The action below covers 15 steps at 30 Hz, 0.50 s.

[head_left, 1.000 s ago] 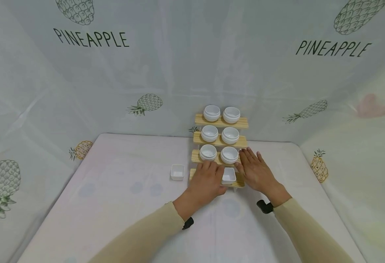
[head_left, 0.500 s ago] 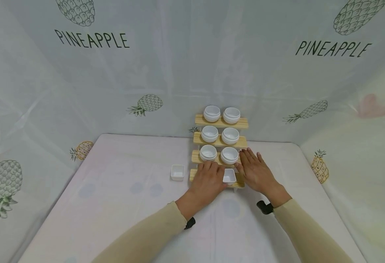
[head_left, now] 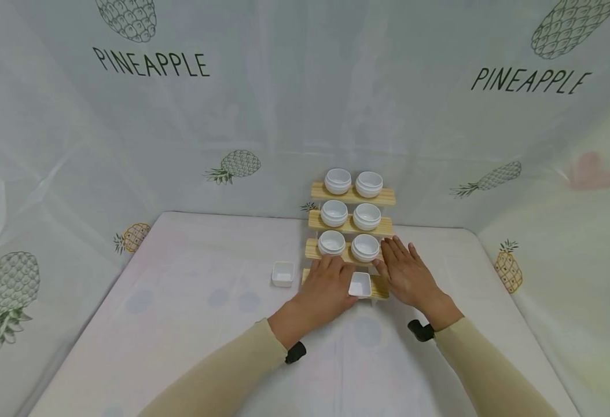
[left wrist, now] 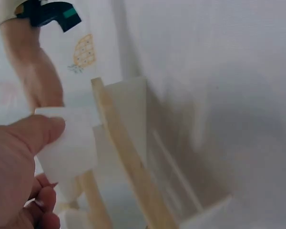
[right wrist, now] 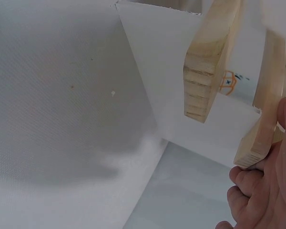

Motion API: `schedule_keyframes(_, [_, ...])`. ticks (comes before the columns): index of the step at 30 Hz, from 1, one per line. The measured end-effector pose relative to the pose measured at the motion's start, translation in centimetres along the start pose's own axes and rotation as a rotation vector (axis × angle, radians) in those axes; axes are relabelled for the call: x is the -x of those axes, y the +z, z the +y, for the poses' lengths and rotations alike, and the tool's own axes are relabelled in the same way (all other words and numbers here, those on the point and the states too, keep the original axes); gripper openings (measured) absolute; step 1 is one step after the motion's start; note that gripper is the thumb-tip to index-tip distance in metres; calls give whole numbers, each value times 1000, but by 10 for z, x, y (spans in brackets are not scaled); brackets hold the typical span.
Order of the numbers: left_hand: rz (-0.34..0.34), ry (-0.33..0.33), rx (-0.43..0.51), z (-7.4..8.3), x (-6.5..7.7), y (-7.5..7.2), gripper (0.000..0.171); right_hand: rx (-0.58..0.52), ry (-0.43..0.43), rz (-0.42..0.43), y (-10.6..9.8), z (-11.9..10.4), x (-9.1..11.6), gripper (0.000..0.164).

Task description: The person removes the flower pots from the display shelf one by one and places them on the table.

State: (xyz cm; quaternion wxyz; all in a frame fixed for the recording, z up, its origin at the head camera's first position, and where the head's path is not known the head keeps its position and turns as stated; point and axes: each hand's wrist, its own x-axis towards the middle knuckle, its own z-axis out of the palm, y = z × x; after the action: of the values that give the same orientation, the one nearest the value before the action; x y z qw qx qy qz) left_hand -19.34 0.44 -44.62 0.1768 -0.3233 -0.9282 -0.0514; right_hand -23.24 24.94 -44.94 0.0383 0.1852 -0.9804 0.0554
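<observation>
My left hand (head_left: pixel 318 296) pinches a small square white dish (head_left: pixel 360 284) over the lowest step of a tiered wooden stand (head_left: pixel 380 288). In the left wrist view, the thumb presses the side of that dish (left wrist: pixel 74 145), close to the board (left wrist: pixel 128 157); other fingers curl behind it. Straight fingers of my right hand (head_left: pixel 408 275) rest along the stand's right end. The right wrist view has this hand (right wrist: pixel 264 191) at the end of one board (right wrist: pixel 257 143). The left part of the lowest step is hidden by my left hand.
Round white bowls stand in pairs on the three upper steps, among them one bowl (head_left: pixel 365 247) near my right fingers. Another square white dish (head_left: pixel 283 274) sits on the table (head_left: pixel 201 324) left of the stand. A pineapple-print sheet (head_left: pixel 305 104) hangs behind.
The square dish has shifted a little to the left and toward me along with my left hand's fingers. My right hand keeps its place against the stand.
</observation>
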Motion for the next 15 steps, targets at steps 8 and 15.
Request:
schedule_keyframes(8, [-95,-9,180,-57,45,-37,53,-25,-12,-1,1,-2,-1,69])
schedule_keyframes(15, [-94,-172,222,-132,79,-53,56,-22,-9,-8,-1,1,-1,69])
